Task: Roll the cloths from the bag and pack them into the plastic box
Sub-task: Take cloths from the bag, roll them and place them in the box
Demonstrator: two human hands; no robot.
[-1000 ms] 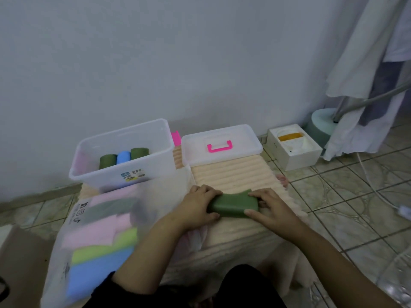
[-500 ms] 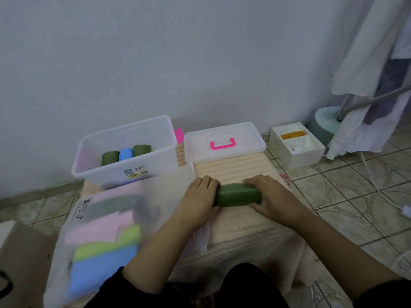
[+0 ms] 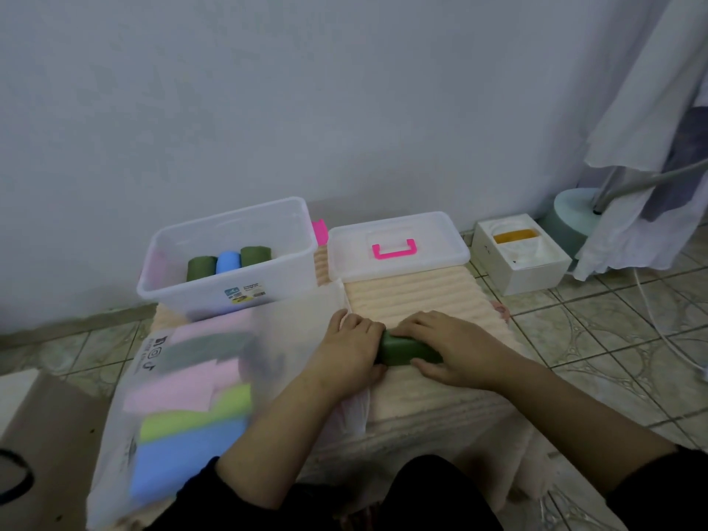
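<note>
Left hand (image 3: 350, 348) and right hand (image 3: 446, 348) both clamped on the dark green cloth roll (image 3: 406, 351), one at each end, pressing it onto the ribbed beige mat (image 3: 417, 297) mid-surface. Clear bag (image 3: 184, 396) of folded cloths at the mat's left edge, contents blurred. Plastic box (image 3: 230, 254) at back-left corner holds three rolls, probably more. Lid (image 3: 398, 245) at back edge.

Both forearms are bare, no watch, rings or bracelets that I can spot. The left hand (image 3: 350, 352) and right hand (image 3: 446, 350) are gloveless too. Dark black sleeves (image 3: 659, 488) show only near the elbows, pushed or cut short, plus dark clothing at the bottom edge.
</note>
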